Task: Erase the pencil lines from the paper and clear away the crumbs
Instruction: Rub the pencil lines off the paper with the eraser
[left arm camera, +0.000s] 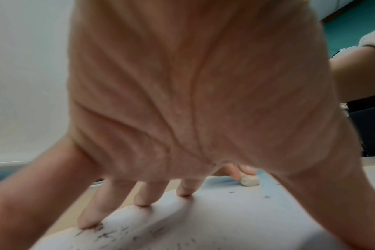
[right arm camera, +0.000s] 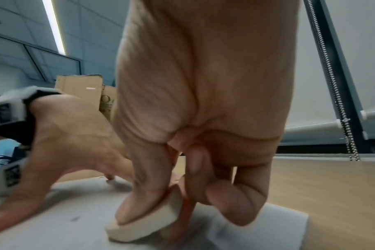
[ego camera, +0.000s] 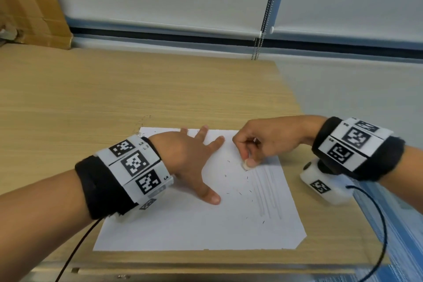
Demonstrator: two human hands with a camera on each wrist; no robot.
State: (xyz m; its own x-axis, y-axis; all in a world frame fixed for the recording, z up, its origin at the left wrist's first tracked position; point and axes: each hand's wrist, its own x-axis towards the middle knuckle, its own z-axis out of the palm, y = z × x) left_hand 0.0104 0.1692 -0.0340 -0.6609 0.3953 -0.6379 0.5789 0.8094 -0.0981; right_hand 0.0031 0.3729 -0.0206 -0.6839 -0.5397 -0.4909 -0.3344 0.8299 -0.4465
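With the left hand point(ego camera: 187, 162) spread flat on the paper point(ego camera: 183, 231), the right hand point(ego camera: 263, 142) pinches an eraser point(ego camera: 246, 165) atop the pencil lines point(ego camera: 266, 192); short, firm strokes should prevent creasing.

paper point(ego camera: 183, 224): flat on desk point(ego camera: 91, 98), near front right corner
left hand point(ego camera: 190, 162): spread on paper's left half
right hand point(ego camera: 267, 142): far right part of paper, pinching eraser point(ego camera: 246, 165) onto it
pencil lines point(ego camera: 266, 192): right side, nearer than eraser
crumbs point(ego camera: 240, 193): scattered between hands
cardboard box point(ego camera: 29, 2): far left, behind desk
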